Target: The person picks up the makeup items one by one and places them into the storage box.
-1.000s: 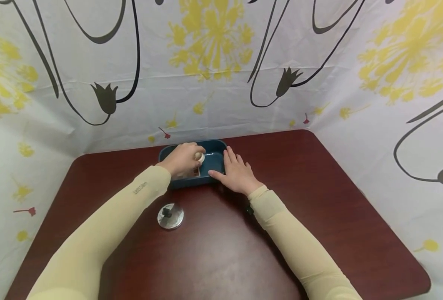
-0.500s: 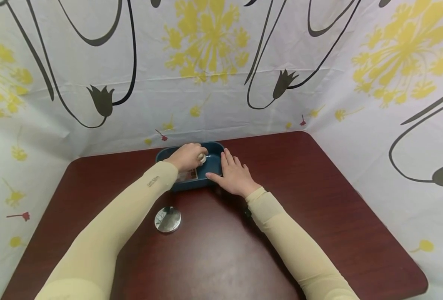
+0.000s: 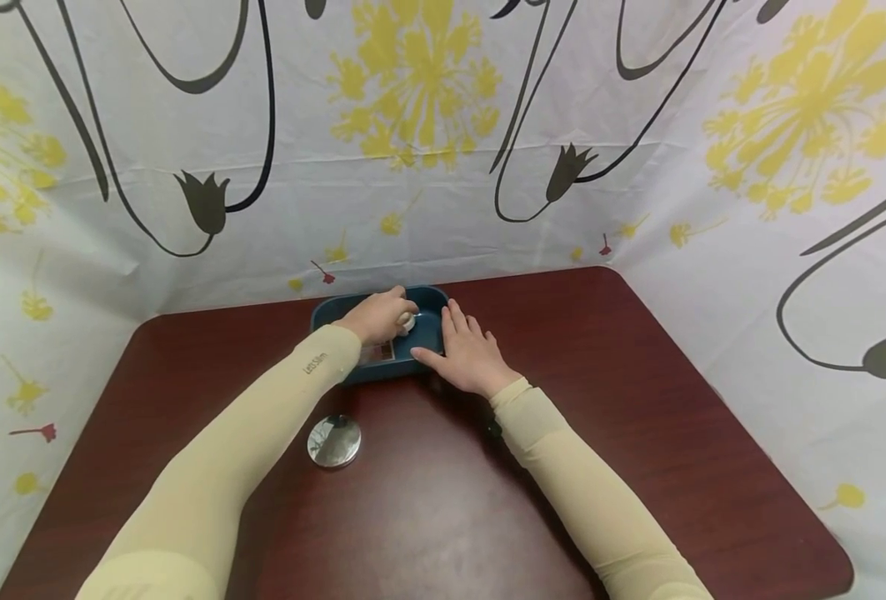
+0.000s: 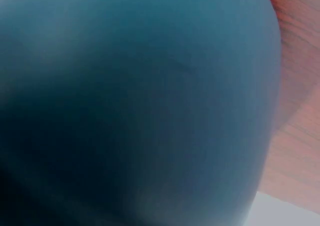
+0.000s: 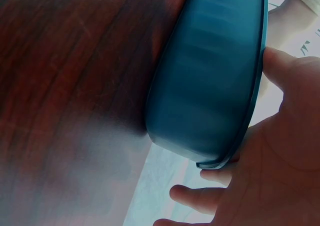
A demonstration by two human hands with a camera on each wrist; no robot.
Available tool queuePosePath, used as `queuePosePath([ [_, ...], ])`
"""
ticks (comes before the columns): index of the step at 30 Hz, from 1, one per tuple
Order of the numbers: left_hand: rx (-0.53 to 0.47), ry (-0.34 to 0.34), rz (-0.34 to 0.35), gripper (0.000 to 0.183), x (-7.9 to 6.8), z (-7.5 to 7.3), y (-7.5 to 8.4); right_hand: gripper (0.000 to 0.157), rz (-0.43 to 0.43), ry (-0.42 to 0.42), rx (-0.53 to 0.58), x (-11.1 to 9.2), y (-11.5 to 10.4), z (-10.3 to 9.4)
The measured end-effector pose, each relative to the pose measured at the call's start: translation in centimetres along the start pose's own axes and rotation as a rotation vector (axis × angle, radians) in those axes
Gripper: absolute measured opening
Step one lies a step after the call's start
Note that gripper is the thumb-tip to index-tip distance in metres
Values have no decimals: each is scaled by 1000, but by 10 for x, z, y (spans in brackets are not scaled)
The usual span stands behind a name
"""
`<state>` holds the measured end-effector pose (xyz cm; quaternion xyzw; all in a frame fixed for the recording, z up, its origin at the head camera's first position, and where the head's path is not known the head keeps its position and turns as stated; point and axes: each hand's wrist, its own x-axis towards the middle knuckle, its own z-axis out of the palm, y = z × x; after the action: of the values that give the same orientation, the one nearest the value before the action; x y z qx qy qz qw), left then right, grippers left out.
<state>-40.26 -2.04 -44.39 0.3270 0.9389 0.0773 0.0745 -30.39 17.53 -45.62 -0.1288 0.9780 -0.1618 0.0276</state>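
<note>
A dark blue, rounded rectangular tray (image 3: 337,310) stands at the far edge of the table. Reaching into it, my left hand (image 3: 378,317) pinches a small whitish rounded object (image 3: 407,322), whose exact kind I cannot tell. On the tray's right end rests my right hand (image 3: 473,354), fingers extended along the rim and thumb at the near edge. In the right wrist view, the thumb of that hand (image 5: 290,121) touches the tray's rim (image 5: 260,71). A flat piece with a brown-and-white pattern (image 3: 384,351) lies in the tray, partly hidden by the left forearm. Blurred blue tray wall (image 4: 200,86) fills most of the left wrist view.
A shiny round metal disc (image 3: 334,442) lies on the dark red-brown wooden table (image 3: 450,500), nearer than the tray. Behind the table and at both sides hangs a white patterned cloth (image 3: 427,217), close behind the tray.
My left hand has shifted slightly right inside the tray with the whitish object in its fingers. My right hand stays on the rim. The whole view has shifted a little.
</note>
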Motion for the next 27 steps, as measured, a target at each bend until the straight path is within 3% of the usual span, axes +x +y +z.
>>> queuePosePath([
  [14,157,-13,1,46,-6,11,-2,102,-9,-2,0,0,-2,3],
  [27,127,-19,-27,49,-9,-1,0,103,12,-4,-22,2,0,1],
])
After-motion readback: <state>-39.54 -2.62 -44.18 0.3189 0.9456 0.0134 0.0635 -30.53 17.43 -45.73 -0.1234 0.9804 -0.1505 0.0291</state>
